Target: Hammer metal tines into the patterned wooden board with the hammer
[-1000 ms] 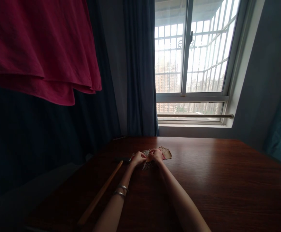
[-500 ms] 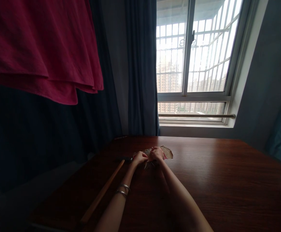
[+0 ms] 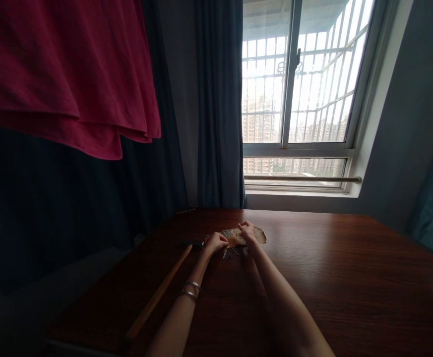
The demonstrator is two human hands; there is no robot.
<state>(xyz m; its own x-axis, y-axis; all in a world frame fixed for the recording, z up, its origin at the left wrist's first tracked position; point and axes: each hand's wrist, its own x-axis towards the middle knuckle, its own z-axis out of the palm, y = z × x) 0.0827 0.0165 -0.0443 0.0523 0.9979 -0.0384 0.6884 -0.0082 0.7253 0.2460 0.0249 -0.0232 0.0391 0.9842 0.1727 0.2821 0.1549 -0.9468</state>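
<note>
Your right hand (image 3: 246, 231) has slid away from your left hand (image 3: 216, 243) toward 1 o'clock. It now sits on the tan perforated sheet (image 3: 258, 235), which lies flat on the tabletop (image 3: 331, 277). Its fingers are bent with their tips on the sheet; I cannot tell whether they pinch it. Your left fingers stay curled nearly closed, and anything inside them is too small to see. With the hands parted, the nails (image 3: 229, 253) lie uncovered at the left hand's 4 o'clock. The hammer (image 3: 156, 296) lies unmoved, its head at 9 o'clock.
</note>
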